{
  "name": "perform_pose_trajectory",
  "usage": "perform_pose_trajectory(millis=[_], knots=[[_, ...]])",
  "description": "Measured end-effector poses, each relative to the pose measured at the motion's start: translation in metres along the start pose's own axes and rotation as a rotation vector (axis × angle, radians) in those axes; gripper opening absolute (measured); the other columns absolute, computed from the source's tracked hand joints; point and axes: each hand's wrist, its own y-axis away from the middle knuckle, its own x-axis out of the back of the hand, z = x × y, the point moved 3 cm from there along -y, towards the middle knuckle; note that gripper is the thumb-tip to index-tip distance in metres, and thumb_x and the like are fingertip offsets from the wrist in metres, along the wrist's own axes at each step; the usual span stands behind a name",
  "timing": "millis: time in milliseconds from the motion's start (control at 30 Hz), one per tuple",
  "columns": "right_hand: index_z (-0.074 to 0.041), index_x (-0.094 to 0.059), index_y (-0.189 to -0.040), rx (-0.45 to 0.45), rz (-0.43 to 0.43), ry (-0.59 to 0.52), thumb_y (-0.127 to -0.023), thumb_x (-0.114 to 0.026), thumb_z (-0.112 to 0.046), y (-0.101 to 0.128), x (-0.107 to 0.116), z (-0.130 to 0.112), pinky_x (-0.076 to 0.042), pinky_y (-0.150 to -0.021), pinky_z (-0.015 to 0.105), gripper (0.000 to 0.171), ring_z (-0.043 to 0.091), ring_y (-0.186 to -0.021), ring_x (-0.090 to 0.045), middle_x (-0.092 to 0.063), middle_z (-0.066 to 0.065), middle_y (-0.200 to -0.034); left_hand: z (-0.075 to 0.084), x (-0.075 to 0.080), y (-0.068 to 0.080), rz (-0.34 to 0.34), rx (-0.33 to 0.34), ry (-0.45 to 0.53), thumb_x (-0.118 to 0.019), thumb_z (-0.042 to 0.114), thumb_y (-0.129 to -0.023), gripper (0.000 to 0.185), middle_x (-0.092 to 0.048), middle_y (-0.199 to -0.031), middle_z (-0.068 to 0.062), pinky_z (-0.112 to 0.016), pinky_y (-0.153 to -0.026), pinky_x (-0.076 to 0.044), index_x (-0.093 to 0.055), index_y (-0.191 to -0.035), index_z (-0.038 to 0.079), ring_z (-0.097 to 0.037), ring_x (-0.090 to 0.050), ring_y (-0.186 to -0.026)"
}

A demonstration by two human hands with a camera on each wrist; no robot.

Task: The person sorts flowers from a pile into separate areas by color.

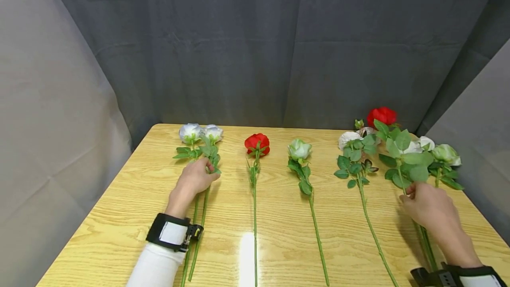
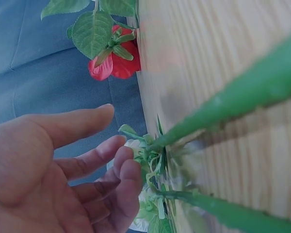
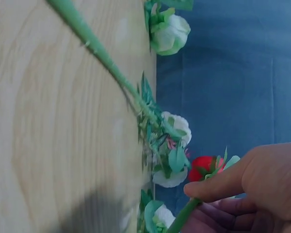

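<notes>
At the left, two pale bluish-white artificial roses (image 1: 190,133) lie side by side, their green stems running toward the near edge. Over their leaves hovers my left hand (image 1: 197,175); in the left wrist view its thumb stands apart from loosely bent fingers (image 2: 102,150), with nothing between them. On the right, my right hand (image 1: 432,205) pinches the green stem of a red rose (image 1: 381,116) between thumb and fingers. That rose is raised above other flowers, its leaves (image 1: 418,158) partly covering a white bloom. In the right wrist view, the pinched stem (image 3: 184,216) passes under the thumb.
A single red rose (image 1: 256,144) and a pale green rose (image 1: 299,149) lie apart mid-table. A white-flowered stem (image 1: 368,220) lies right of them, and another pale green rose (image 1: 447,154) at far right. Grey cloth (image 1: 239,56) stands behind the wooden table (image 1: 131,216).
</notes>
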Motion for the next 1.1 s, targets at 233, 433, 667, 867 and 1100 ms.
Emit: perform_pose_trajectory(millis=[233,433,667,867,1100], knots=[[0.014,-0.058,-0.106,0.057,0.038,-0.045,-0.098,-0.063,-0.016,0.0,0.002,-0.015,-0.047,-0.055,0.042,0.031,0.024,-0.064,-0.059,-0.064,0.019,-0.085,0.005,0.0,0.001,0.031,-0.051,0.003,-0.072,0.025,-0.098,0.024,-0.061,-0.081,-0.007,-0.036,-0.06,-0.044,-0.064,-0.108,0.005,-0.023,-0.055,-0.068],[0.013,-0.06,-0.101,0.132,0.112,-0.073,-0.097,-0.066,-0.013,0.002,-0.001,-0.028,-0.044,-0.053,0.038,0.027,0.02,-0.059,-0.056,-0.063,0.011,-0.078,0.01,0.001,0.002,0.047,-0.073,0.019,-0.074,0.023,-0.096,0.024,-0.062,-0.082,-0.007,-0.034,-0.058,-0.045,-0.064,-0.106,0.004,-0.021,-0.056,-0.067],[0.013,-0.062,-0.103,0.186,0.148,-0.107,-0.096,-0.069,-0.013,0.007,-0.006,-0.044,-0.041,-0.052,0.035,0.027,0.018,-0.058,-0.052,-0.063,0.007,-0.079,0.017,-0.002,0.003,0.019,-0.155,0.04,-0.074,0.015,-0.096,0.018,-0.059,-0.081,-0.006,-0.032,-0.057,-0.044,-0.067,-0.105,0.002,-0.02,-0.053,-0.065],[0.013,-0.062,-0.106,0.213,0.129,-0.141,-0.097,-0.068,-0.01,0.011,-0.009,-0.058,-0.041,-0.052,0.035,0.026,0.018,-0.059,-0.053,-0.063,0.007,-0.081,0.018,-0.005,0.003,-0.039,-0.216,-0.047,-0.075,0.013,-0.095,0.013,-0.064,-0.094,-0.011,-0.04,-0.071,-0.048,-0.075,-0.105,0.004,-0.026,-0.057,-0.083],[0.009,-0.063,-0.101,0.246,0.141,-0.144,-0.096,-0.069,-0.009,0.013,-0.012,-0.066,-0.041,-0.054,0.036,0.02,0.018,-0.06,-0.053,-0.062,0.005,-0.079,0.012,-0.008,0.005,-0.101,-0.139,-0.132,-0.07,0.021,-0.099,0.026,-0.062,-0.132,-0.025,-0.058,-0.107,-0.041,-0.075,-0.117,0.003,-0.047,-0.044,-0.135]])
